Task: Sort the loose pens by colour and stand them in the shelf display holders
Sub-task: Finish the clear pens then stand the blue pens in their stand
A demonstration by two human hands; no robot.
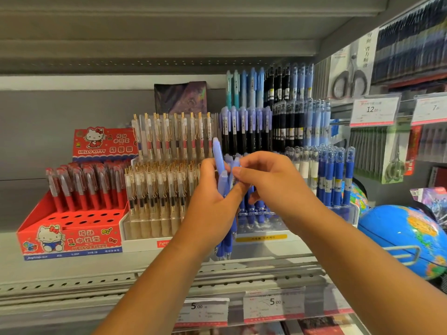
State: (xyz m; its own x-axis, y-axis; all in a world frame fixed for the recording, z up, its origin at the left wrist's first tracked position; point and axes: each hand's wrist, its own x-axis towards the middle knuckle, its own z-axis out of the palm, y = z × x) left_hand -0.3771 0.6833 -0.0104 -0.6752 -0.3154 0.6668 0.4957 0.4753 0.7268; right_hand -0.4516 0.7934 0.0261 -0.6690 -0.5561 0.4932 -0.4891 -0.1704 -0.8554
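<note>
Head view: far left of the fingers stands a red holder (pixel 70 228), some front holes unfilled, then a clear holder (pixel 154 223) of gold-clipped pens. The left hand (pixel 210 206) has its fingers (pixel 206 170) curled round a bundle of periwinkle pens (pixel 223 187), held upright, probably so the caps can be matched against the display. Just right of them, the right hand (pixel 271 180) pinches a single pen (pixel 235 164) by its cap between thumb and forefinger, seemingly to draw it out. Behind the fingers rises the tiered holder (pixel 254 131), where like-coloured caps already stand. A globe (pixel 406 235) lies far right.
</note>
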